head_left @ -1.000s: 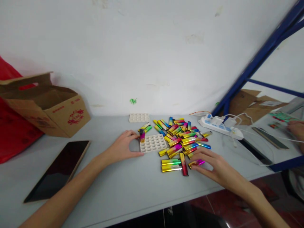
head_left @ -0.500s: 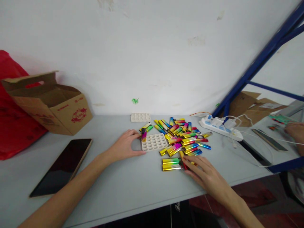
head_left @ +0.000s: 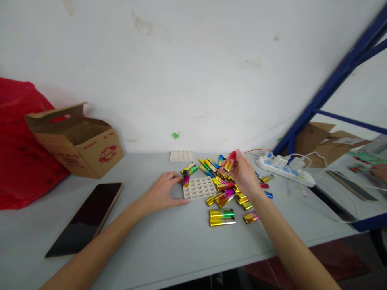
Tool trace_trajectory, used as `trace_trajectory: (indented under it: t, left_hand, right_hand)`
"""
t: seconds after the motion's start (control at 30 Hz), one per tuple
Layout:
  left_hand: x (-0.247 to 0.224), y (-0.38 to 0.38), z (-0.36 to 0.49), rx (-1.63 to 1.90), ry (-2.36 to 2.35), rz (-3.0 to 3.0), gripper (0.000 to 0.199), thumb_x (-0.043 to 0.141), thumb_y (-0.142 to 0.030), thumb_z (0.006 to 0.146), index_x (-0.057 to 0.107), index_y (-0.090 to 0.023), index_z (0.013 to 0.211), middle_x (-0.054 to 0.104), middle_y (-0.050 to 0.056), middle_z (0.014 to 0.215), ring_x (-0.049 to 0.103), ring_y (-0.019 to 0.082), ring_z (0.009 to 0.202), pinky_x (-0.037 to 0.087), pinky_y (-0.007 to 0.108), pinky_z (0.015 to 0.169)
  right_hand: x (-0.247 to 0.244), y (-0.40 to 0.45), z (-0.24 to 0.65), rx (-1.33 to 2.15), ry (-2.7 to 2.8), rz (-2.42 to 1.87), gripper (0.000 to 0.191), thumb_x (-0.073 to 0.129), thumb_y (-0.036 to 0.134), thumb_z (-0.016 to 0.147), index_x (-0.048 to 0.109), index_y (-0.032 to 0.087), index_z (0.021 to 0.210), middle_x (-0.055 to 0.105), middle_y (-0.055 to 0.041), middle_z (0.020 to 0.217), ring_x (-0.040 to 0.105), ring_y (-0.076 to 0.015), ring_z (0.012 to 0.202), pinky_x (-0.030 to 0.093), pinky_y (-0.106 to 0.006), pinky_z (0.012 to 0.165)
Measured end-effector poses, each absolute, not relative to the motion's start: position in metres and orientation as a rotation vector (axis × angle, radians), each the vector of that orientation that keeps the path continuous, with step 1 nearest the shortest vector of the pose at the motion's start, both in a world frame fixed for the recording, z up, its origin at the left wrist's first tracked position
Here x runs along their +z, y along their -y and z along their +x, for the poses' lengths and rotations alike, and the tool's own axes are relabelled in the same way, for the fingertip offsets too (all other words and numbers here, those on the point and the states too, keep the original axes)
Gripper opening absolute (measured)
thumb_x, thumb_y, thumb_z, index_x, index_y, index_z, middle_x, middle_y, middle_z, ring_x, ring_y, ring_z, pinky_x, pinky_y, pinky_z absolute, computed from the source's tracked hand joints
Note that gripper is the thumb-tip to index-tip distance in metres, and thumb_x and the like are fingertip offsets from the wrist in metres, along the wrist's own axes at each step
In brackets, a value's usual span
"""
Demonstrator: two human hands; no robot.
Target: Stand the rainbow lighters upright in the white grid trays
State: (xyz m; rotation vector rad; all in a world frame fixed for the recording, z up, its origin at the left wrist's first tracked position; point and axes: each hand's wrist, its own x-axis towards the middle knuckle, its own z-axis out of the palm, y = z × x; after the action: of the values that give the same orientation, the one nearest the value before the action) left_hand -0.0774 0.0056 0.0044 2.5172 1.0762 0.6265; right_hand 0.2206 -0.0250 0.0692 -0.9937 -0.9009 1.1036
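A white tray with rows of slots (head_left: pixel 201 188) lies on the grey table. One purple-and-gold lighter (head_left: pixel 186 179) stands upright at its back left corner. My left hand (head_left: pixel 165 191) rests at the tray's left side, thumb and fingers spread around its edge. Above the pile of shiny coloured lighters (head_left: pixel 225 197), my right hand (head_left: pixel 242 173) holds up a red-and-gold lighter (head_left: pixel 229 162). Two yellow-green lighters (head_left: pixel 221 214) lie side by side in front of the tray, and a gold-and-purple lighter (head_left: pixel 250 217) lies to their right.
A second white tray (head_left: pixel 182 156) lies near the wall. At the left are a dark tablet (head_left: pixel 86 217), an open cardboard box (head_left: pixel 93 151) and a red bag (head_left: pixel 27 161). A power strip with cables (head_left: pixel 284 171) lies right. Another person's hand (head_left: pixel 379 172) shows at the far right.
My right hand has risen from the table's front area to above the pile, lifting the red-and-gold lighter. My left hand stays beside the tray. The view has shifted slightly.
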Motion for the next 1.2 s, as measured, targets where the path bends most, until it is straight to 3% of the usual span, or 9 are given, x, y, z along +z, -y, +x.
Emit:
trace_trajectory:
  t: [0.2,0.33,0.5,0.67,0.9,1.1,1.2]
  left_hand:
    - [0.005,-0.004,-0.077,0.64,-1.073,2.528,0.065,0.089,-0.066,0.074,0.073,-0.021,0.117,0.07,0.012,0.124,0.066,0.034,0.117,0.053,0.048,0.109]
    - [0.005,-0.003,-0.077,0.657,-1.059,2.525,0.063,0.089,-0.066,0.075,0.073,-0.022,0.116,0.071,0.011,0.123,0.066,0.034,0.117,0.054,0.047,0.107]
    - [0.006,-0.002,-0.077,0.633,-1.076,2.54,0.063,0.088,-0.068,0.075,0.072,-0.022,0.116,0.07,0.01,0.121,0.066,0.033,0.115,0.053,0.046,0.107]
    - [0.007,-0.002,-0.077,0.63,-1.073,2.527,0.063,0.087,-0.068,0.076,0.072,-0.021,0.116,0.07,0.011,0.121,0.065,0.034,0.116,0.053,0.047,0.108]
    - [0.008,-0.001,-0.078,0.617,-1.087,2.527,0.062,0.085,-0.069,0.077,0.072,-0.022,0.116,0.069,0.01,0.123,0.065,0.033,0.116,0.053,0.048,0.11]
    - [0.01,0.001,-0.078,0.597,-1.098,2.533,0.06,0.087,-0.065,0.078,0.071,-0.022,0.117,0.069,0.011,0.126,0.065,0.034,0.118,0.054,0.048,0.109]
    - [0.01,0.001,-0.078,0.588,-1.107,2.529,0.061,0.087,-0.065,0.078,0.071,-0.022,0.118,0.069,0.011,0.128,0.065,0.034,0.119,0.053,0.048,0.111]
  right_hand:
    - [0.058,-0.012,0.179,1.239,1.028,-0.96,0.061,0.075,0.08,0.083,0.061,0.02,0.086,0.064,0.0032,0.064,0.057,-0.0117,0.05,0.05,-0.024,0.05]
    - [0.042,-0.005,0.166,1.176,1.216,-0.964,0.064,0.068,0.085,0.084,0.056,0.023,0.081,0.043,0.0094,0.057,0.041,-0.0092,0.048,0.045,-0.023,0.047]
    - [0.035,0.014,0.163,1.272,1.358,-1.019,0.065,0.055,0.091,0.089,0.053,0.026,0.094,0.052,0.0078,0.063,0.037,-0.0091,0.041,0.026,-0.024,0.037]
    - [0.039,0.019,0.159,1.46,1.295,-1.047,0.066,0.063,0.091,0.083,0.053,0.026,0.086,0.037,0.0104,0.057,0.021,-0.0074,0.042,0.016,-0.022,0.039]
    - [0.035,0.018,0.15,1.436,1.208,-1.142,0.077,0.047,0.098,0.085,0.037,0.026,0.059,0.026,0.0085,0.047,0.016,-0.0073,0.041,0.011,-0.023,0.038]
    - [0.028,0.015,0.152,1.399,1.164,-1.151,0.065,0.045,0.077,0.096,0.035,0.027,0.056,0.028,0.0069,0.044,0.017,-0.0089,0.04,0.013,-0.024,0.037]
    - [0.026,0.015,0.154,1.358,1.208,-1.134,0.064,0.044,0.075,0.096,0.033,0.028,0.055,0.028,0.0064,0.043,0.02,-0.0098,0.038,0.014,-0.025,0.037]
